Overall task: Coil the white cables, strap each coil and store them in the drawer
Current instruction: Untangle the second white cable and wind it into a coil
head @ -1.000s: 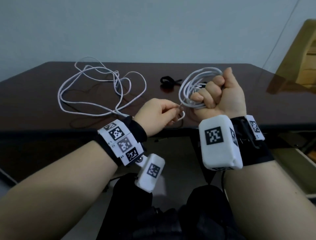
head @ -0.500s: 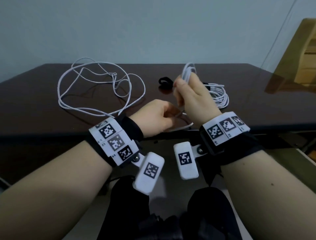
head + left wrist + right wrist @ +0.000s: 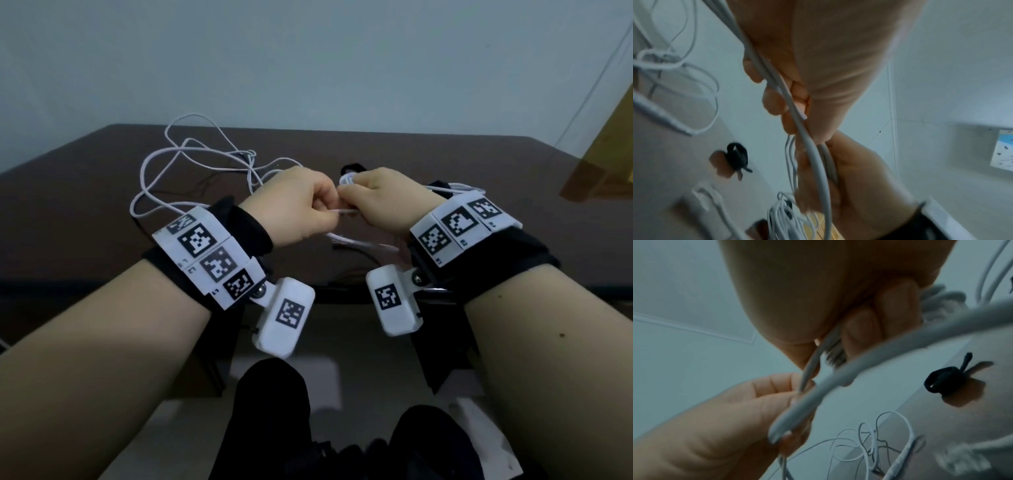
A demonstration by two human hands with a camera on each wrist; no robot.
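Note:
My right hand (image 3: 376, 202) grips a coil of white cable (image 3: 346, 178) above the dark table (image 3: 102, 205). Some of its loops (image 3: 459, 186) stick out past the wrist. My left hand (image 3: 301, 205) is right against the right hand and pinches the same cable's free end (image 3: 346, 212). In the left wrist view the left fingers (image 3: 774, 100) curl round the cable (image 3: 813, 151). In the right wrist view the right fingers (image 3: 869, 321) clamp the coil, and the left hand (image 3: 756, 402) holds the cable end (image 3: 797, 405). A black strap (image 3: 352, 168) lies just beyond the hands.
A second white cable (image 3: 191, 154) sprawls loose on the table's far left, also seen in the wrist views (image 3: 879, 434). A wooden piece of furniture (image 3: 609, 147) stands at the right. The table's front edge (image 3: 342, 291) runs under my wrists.
My right hand turned palm down with the coil and dropped from its raised position. The left hand rose to meet it, and both hands now touch over the table.

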